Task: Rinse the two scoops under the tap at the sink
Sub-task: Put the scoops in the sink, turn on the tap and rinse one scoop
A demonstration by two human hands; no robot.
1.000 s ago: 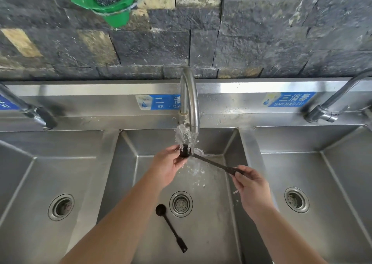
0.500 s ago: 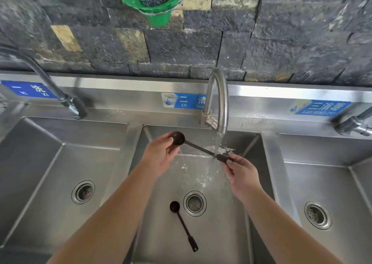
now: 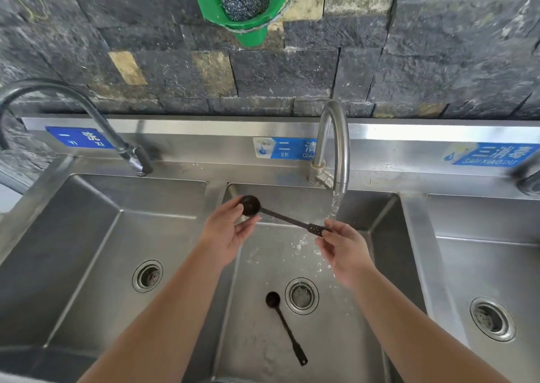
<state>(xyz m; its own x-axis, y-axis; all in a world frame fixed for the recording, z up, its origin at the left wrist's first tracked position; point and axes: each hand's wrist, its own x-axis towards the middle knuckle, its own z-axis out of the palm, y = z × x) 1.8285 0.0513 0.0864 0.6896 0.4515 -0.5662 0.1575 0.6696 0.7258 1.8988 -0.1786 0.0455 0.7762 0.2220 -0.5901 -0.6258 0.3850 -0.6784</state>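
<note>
I hold a dark long-handled scoop (image 3: 280,215) across the middle sink basin (image 3: 344,339). My left hand (image 3: 230,230) pinches its round bowl at the left. My right hand (image 3: 344,251) grips the handle's flat end, right under the running stream from the middle tap (image 3: 336,143). Water splashes off the handle end and my right fingers. A second dark scoop (image 3: 285,325) lies on the basin floor, its bowl just left of the drain (image 3: 301,295), handle pointing toward me.
Steel basins flank the middle one on the left (image 3: 96,236) and right (image 3: 496,265), each with its own tap. Blue labels run along the steel backsplash. A green holder (image 3: 248,29) with a steel scourer hangs on the dark stone wall above.
The held scoop has shifted left: a second ago its bowl was under the stream, now the handle end is. The view has swung left. The scoop on the basin floor has stayed put.
</note>
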